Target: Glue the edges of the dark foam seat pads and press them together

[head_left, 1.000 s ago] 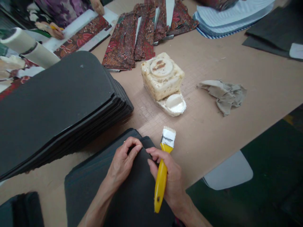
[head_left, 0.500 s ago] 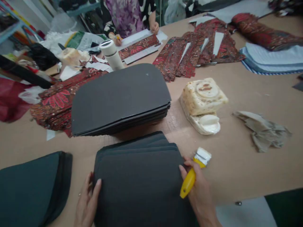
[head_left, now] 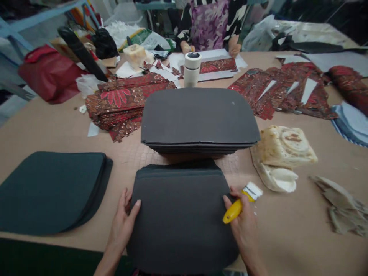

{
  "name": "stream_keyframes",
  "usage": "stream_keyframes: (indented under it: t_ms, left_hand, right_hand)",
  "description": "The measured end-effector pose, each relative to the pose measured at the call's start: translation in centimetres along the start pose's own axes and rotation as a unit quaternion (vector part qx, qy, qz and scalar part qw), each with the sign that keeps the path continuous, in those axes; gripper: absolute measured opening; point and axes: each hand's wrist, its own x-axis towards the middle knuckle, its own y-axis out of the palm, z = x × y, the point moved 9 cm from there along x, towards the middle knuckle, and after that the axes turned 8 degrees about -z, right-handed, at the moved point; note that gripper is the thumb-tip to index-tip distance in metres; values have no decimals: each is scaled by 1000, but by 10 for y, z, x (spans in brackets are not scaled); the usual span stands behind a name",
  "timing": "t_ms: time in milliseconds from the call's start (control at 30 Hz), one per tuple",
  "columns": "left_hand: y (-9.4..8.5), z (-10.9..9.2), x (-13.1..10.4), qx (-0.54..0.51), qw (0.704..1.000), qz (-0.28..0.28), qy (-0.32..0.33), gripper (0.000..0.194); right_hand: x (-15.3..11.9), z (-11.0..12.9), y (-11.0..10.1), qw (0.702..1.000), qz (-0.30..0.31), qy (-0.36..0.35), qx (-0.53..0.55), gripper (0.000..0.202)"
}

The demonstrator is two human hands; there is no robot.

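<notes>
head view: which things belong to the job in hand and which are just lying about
Belonging:
stack of dark sheets, left hand and right hand at its sides
yellow-handled paintbrush, in the right hand
crusted cream container, probably, nearby

Seemingly just lying about:
white flask
red bag

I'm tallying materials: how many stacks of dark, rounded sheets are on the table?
3: the left stack, out past the left hand; the near stack, between that hand and the right hand; and the far stack, just beyond the near one. Others may be hidden.
</notes>
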Motion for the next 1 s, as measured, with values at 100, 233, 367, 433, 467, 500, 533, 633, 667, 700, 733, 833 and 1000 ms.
stream_keyframes:
  t_ms: [100,233,367,433,467,500,533,633,667,700,733,833,1000]
  left_hand:
    - [2,3,1,-18,999,12,23,75]
    - [-11,-19,-2,71,986,-51,140,70]
    - [17,-77,-47,197,894,-59,398,48]
    - [58,-91,-72,234,848,41,474,47]
    - [77,-94,-81,249,830,81,493,47]
    - [93,-96,-87,260,815,111,506,47]
    - [106,-98,-90,268,804,129,515,47]
    - [125,-99,-87,286,782,145,534,48]
    - [125,-98,-83,292,778,142,538,50]
    - [123,-96,-78,299,776,138,538,52]
    - [118,-94,-73,306,776,130,536,54]
    - [94,-84,-53,331,784,95,517,58]
    - [56,-66,-24,356,794,33,491,62]
  right_hand:
    - [-9,-12,-8,1000,-21,-12,-7,48]
    - [-16,-8,-17,996,-23,-75,-44,43]
    - [-24,26,-11,977,-44,-201,-61,28]
    - [-29,38,9,967,-17,-251,-47,20]
    - [-31,41,20,961,-1,-272,-48,19]
    - [-34,42,30,955,14,-292,-54,20]
    - [-36,43,40,948,25,-311,-63,22]
    - [-37,36,55,939,43,-323,-111,30]
    - [-36,33,57,940,49,-315,-125,31]
    - [-36,31,57,941,50,-308,-135,32]
    - [-36,30,56,941,53,-304,-141,32]
    - [-36,29,55,932,53,-326,-153,32]
    - [-38,29,57,923,40,-340,-175,31]
